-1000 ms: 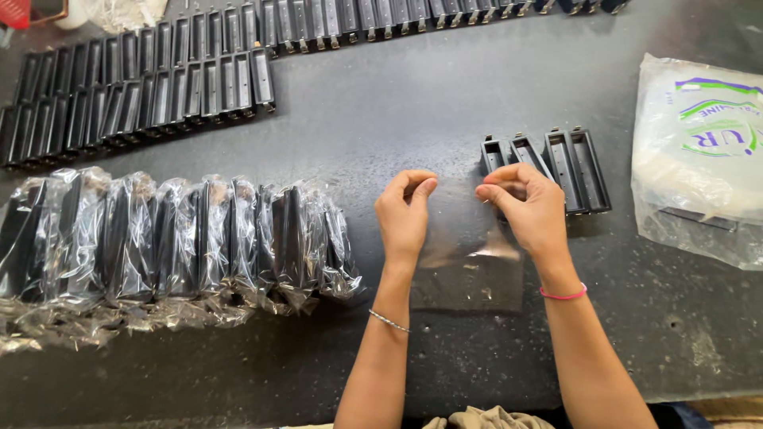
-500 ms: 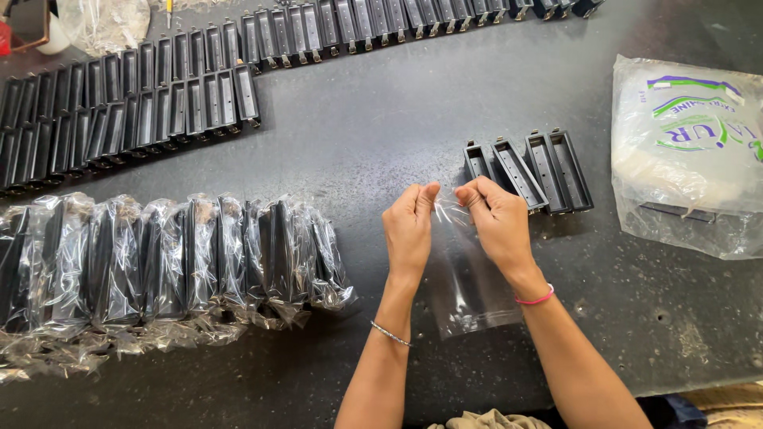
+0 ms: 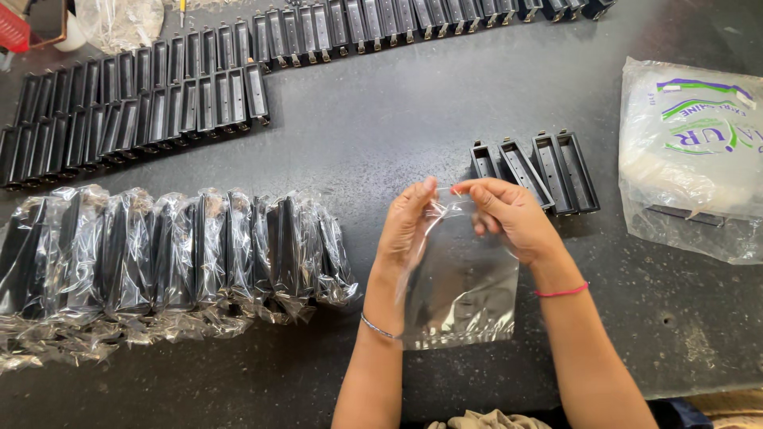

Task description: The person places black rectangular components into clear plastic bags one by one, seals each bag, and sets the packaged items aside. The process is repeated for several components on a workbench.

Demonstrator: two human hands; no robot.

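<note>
Head view shows me both hands meeting over the dark table (image 3: 397,119). My left hand (image 3: 407,226) and my right hand (image 3: 509,214) each pinch the top edge of a clear plastic bag (image 3: 461,290), fingertips close together at its mouth; the bag hangs down between my wrists and lies partly on the table. Just beyond my right hand sit four loose black parts (image 3: 548,171) side by side. To my left stands a row of wrapped parts (image 3: 175,250), with rows of bare black parts (image 3: 143,103) further back. Well off to the right lies a large printed white bag (image 3: 691,159).
</note>
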